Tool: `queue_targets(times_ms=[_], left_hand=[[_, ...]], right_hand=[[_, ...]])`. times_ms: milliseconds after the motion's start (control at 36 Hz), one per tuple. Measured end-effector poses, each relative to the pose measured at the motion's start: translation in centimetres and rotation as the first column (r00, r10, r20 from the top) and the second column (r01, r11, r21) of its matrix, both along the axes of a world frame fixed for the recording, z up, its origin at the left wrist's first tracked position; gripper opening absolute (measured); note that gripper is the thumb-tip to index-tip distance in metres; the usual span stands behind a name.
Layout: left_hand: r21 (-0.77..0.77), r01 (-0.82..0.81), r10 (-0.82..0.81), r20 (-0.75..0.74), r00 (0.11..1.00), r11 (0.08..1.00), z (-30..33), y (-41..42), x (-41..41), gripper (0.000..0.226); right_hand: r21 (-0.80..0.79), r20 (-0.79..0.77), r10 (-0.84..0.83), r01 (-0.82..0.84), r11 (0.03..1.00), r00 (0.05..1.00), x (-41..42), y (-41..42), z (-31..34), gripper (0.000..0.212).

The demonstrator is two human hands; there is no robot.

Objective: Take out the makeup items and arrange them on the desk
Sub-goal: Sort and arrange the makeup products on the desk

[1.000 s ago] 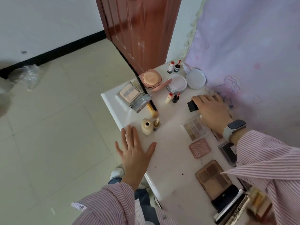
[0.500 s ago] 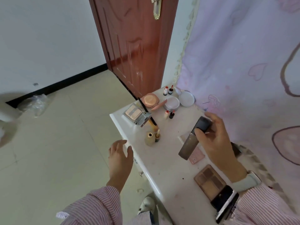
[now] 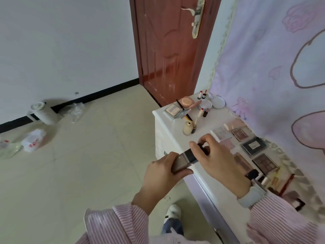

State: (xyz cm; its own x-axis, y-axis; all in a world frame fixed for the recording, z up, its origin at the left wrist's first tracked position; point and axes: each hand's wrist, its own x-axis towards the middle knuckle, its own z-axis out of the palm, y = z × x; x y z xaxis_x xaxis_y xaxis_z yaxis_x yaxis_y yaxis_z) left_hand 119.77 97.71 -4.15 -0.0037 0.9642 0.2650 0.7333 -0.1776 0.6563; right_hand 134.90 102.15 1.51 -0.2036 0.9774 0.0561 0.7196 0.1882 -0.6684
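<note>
A red-brown door [image 3: 168, 50], plastic bags [image 3: 33, 140] on tiled floor [image 3: 88, 164].

Two hands [image 3: 163, 171] [image 3: 218, 161], four small red-capped bottles [image 3: 199, 95], two round compacts [image 3: 186, 101].

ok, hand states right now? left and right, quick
Left hand: closed around the beige end of the makeup tube.
Right hand: closed on the tube's black cap end.

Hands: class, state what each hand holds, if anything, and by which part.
Both hold one makeup tube: the left hand grips its tan body, the right hand pinches its black cap end.
</note>
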Motion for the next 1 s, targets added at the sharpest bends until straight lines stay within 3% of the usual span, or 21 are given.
queue_targets(times_ms=[83,222,306,361,444,556,667,722,750,806,861,944,1000], left_hand=[[-0.117,0.041,-0.027,0.117,0.993,0.992,1.7,-1.7,-0.8,0.061],[-0.223,0.144,-0.083,0.261,0.962,0.964,3.9,-2.1,-1.6,0.041],[-0.246,0.138,-0.083,0.222,0.972,0.959,4.9,-2.3,-1.7,0.039],[-0.277,0.14,-0.076,0.23,0.97,0.951,5.7,-2.4,-1.6,0.038],[-0.34,0.257,-0.099,0.418,0.903,0.905,6.9,-2.7,-0.7,0.032],[-0.372,0.366,-0.123,0.539,0.833,0.853,8.3,-2.3,0.7,0.023],[-0.438,0.467,-0.142,0.595,0.791,0.768,9.8,0.1,1.5,0.026],[-0.478,0.467,-0.128,0.584,0.802,0.744,9.7,0.9,0.7,0.027],[-0.501,0.429,-0.095,0.562,0.822,0.752,9.3,1.1,0.0,0.026],[-0.521,0.288,0.031,0.52,0.854,0.803,8.0,1.5,-1.6,0.022],[-0.497,0.155,0.148,0.517,0.843,0.854,6.7,2.6,-2.3,0.02],[-0.439,0.086,0.208,0.578,0.789,0.894,5.6,4.9,-0.4,0.019],[-0.423,0.089,0.236,0.656,0.717,0.902,4.9,6.3,1.9,0.02]], right_hand=[[-0.069,-0.107,0.036,-0.044,0.997,0.994,-0.2,-1.4,1.3,0.025],[-0.043,-0.212,0.1,-0.112,0.993,0.972,0.2,-2.8,3.0,0.014],[-0.111,-0.237,0.193,-0.224,0.968,0.952,0.7,-2.8,4.4,0.011],[-0.092,-0.178,0.32,-0.34,0.936,0.93,1.1,-2.6,5.0,0.012],[0.043,-0.072,0.377,-0.375,0.926,0.923,1.7,-2.3,5.2,0.026],[0.099,-0.076,0.299,-0.292,0.951,0.951,3.3,-1.3,6.0,0.044],[-0.039,-0.273,0.108,-0.123,0.992,0.956,3.9,-0.2,6.4,0.043],[-0.119,-0.402,-0.14,0.1,0.988,0.905,5.8,1.3,7.3,0.04],[-0.093,-0.457,-0.266,0.252,0.963,0.849,7.7,2.4,7.9,0.037],[0.065,-0.456,-0.336,0.408,0.911,0.824,11.6,4.4,8.9,0.029],[0.113,-0.378,-0.273,0.336,0.935,0.885,13.4,5.5,8.8,0.018],[-0.081,-0.391,-0.169,0.149,0.985,0.905,12.5,6.8,5.9,0.017],[-0.245,-0.434,-0.223,0.124,0.962,0.873,11.3,7.9,3.4,0.019]])
